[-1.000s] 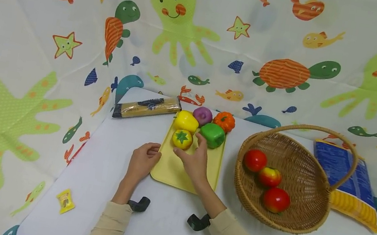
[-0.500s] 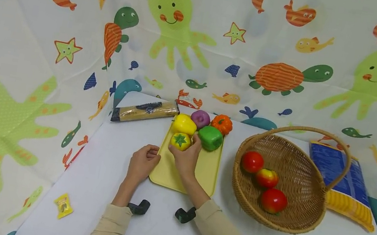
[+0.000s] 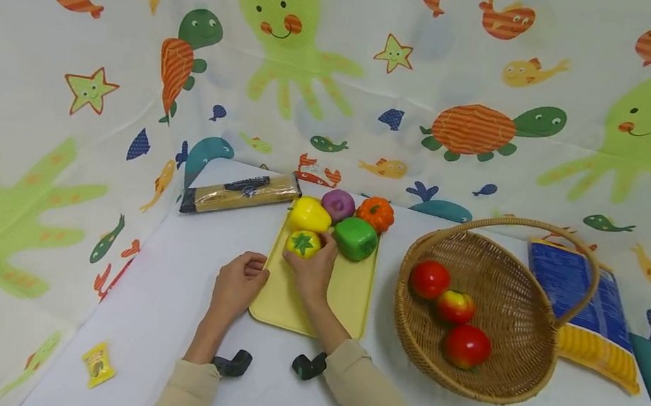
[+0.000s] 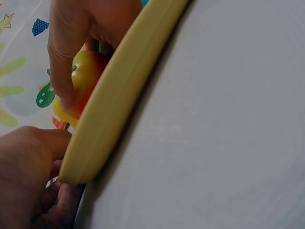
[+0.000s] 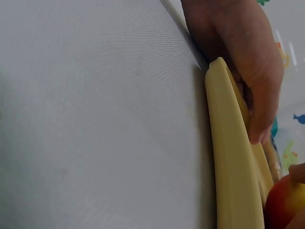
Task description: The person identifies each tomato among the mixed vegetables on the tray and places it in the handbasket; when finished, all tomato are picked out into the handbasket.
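A yellow tray lies on the white table. My left hand pinches its left rim, also visible in the left wrist view. My right hand grips a yellow-and-red toy tomato with a green star-shaped top, over the tray's left half. In the left wrist view the fingers curl round the toy tomato, hiding part of it. A yellow toy pepper and a green toy bell pepper sit close by, with a purple toy onion and an orange toy pumpkin behind them.
To the right stands a wicker basket with an arched handle, holding red fruits. Behind it lies a blue-and-yellow bag. A spaghetti packet is at the back left; a small yellow sachet lies front left.
My right hand, previously spread beside the toy tomato, has moved left and closed round it. My left hand stays at the tray's rim. The head view has shifted slightly.
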`<state>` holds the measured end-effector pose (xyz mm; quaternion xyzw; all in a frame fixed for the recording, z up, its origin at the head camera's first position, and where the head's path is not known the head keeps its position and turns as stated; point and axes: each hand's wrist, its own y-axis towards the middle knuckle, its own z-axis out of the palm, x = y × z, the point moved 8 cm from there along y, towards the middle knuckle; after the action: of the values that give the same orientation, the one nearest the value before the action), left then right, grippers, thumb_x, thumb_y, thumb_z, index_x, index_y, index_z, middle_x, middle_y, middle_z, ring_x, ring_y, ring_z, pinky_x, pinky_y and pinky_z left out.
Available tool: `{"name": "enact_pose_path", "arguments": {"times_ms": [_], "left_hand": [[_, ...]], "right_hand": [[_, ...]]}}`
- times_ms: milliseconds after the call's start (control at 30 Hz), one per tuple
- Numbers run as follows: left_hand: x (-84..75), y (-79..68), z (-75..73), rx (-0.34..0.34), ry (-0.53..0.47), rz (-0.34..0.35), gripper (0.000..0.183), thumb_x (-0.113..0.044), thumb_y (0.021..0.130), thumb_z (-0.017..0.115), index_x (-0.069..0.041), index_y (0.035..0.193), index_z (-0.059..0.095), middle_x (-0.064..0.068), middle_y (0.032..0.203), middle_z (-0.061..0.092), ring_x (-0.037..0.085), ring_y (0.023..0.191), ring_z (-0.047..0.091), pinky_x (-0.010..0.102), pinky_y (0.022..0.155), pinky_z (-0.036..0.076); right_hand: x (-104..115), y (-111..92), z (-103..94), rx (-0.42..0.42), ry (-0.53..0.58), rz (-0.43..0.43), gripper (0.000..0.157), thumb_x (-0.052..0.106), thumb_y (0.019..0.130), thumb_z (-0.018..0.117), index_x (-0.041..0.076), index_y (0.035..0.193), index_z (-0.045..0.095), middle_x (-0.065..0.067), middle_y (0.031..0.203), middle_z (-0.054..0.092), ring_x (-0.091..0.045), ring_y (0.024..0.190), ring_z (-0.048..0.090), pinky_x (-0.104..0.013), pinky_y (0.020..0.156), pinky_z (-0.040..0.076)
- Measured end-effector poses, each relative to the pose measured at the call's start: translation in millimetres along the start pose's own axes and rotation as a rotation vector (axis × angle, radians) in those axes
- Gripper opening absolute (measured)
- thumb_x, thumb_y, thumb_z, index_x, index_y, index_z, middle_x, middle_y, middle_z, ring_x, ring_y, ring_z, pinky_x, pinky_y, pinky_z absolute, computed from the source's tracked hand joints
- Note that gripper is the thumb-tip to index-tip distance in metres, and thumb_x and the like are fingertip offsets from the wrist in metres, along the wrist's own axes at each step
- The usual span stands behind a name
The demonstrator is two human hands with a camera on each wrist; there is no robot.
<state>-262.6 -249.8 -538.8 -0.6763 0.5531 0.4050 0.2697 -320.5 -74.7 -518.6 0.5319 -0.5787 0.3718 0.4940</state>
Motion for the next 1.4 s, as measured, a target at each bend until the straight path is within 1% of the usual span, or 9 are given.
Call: {"name": "enact_pose_path", "arguments": {"times_ms": [200,367,567,700,833,967,1100,1233,1400], "left_hand": [[3.0,-5.0,-3.2,0.004,0.003,-0.005,0.026,-0.02,0.09,0.069,-0.009,0.114,0.067,0.004,0.099,0.068,0.017,0.087,0.066,0.035,0.078,0.057],[0.6,-1.3,-1.6,0.004,0.01,0.015,0.025,-0.02,0.09,0.069,-0.01,0.114,0.067,0.003,0.097,0.067,0.016,0.086,0.066,0.034,0.077,0.056],[2.2,-0.3,-3.1,0.016,0.045,0.01,0.026,-0.022,0.09,0.069,-0.01,0.113,0.067,0.003,0.096,0.067,0.017,0.086,0.067,0.036,0.076,0.057],[5.7,-2.1,-8.8,0.004,0.071,-0.01,0.026,-0.022,0.09,0.069,-0.01,0.113,0.066,0.003,0.097,0.067,0.018,0.087,0.067,0.038,0.076,0.057],[5.1,0.1,-4.9,0.003,0.081,-0.001,0.025,-0.017,0.091,0.067,-0.01,0.114,0.066,0.005,0.099,0.067,0.019,0.089,0.067,0.038,0.078,0.057],[3.7,1.3,5.6,0.01,0.077,0.005,0.025,-0.015,0.09,0.067,-0.011,0.115,0.066,0.005,0.101,0.068,0.02,0.091,0.066,0.039,0.08,0.057],[1.6,-0.2,9.5,0.015,0.027,-0.002,0.025,-0.021,0.09,0.068,-0.013,0.114,0.067,0.002,0.1,0.068,0.017,0.09,0.066,0.037,0.081,0.056],[0.0,-0.8,7.7,0.009,0.009,0.006,0.025,-0.023,0.091,0.068,-0.013,0.114,0.067,0.0,0.099,0.068,0.015,0.087,0.066,0.036,0.078,0.056],[2.3,1.5,3.2,-0.009,0.028,0.01,0.024,-0.022,0.091,0.068,-0.013,0.114,0.067,-0.001,0.099,0.067,0.014,0.085,0.066,0.035,0.075,0.056]], "right_hand": [[-2.9,-2.4,1.2,0.022,-0.021,0.021,0.084,0.011,0.069,0.089,0.003,0.137,0.041,-0.016,0.132,0.045,-0.029,0.12,0.047,-0.039,0.107,0.037],[-3.1,-0.2,-3.2,0.02,-0.011,0.018,0.082,0.012,0.07,0.088,0.003,0.138,0.042,-0.015,0.131,0.046,-0.028,0.119,0.048,-0.04,0.105,0.039],[1.7,-10.5,-6.6,0.029,0.045,0.044,0.08,0.01,0.071,0.086,0.004,0.139,0.043,-0.013,0.131,0.047,-0.026,0.118,0.048,-0.039,0.105,0.04],[20.9,-28.1,-3.8,0.128,0.105,0.032,0.081,0.013,0.073,0.086,0.007,0.141,0.042,-0.008,0.132,0.048,-0.022,0.116,0.051,-0.036,0.102,0.044],[44.8,-45.1,-10.7,0.31,0.165,0.021,0.08,0.019,0.076,0.085,0.014,0.144,0.042,-0.001,0.134,0.049,-0.018,0.115,0.052,-0.034,0.099,0.047],[67.9,-63.3,-34.1,0.529,0.203,0.014,0.076,0.021,0.078,0.085,0.019,0.143,0.046,0.002,0.136,0.049,-0.017,0.119,0.051,-0.034,0.103,0.045],[93.7,-79.3,-75.2,0.692,0.22,-0.039,0.074,0.015,0.079,0.085,0.02,0.143,0.048,0.0,0.139,0.049,-0.02,0.123,0.05,-0.033,0.105,0.043],[119.1,-86.0,-129.8,0.761,0.16,-0.145,0.073,0.012,0.079,0.084,0.021,0.143,0.049,-0.001,0.14,0.049,-0.022,0.125,0.049,-0.032,0.105,0.042],[137.9,-80.9,-195.6,0.787,-0.048,-0.285,0.076,0.016,0.079,0.085,0.023,0.144,0.049,0.002,0.14,0.05,-0.021,0.121,0.052,-0.033,0.102,0.046]]}}
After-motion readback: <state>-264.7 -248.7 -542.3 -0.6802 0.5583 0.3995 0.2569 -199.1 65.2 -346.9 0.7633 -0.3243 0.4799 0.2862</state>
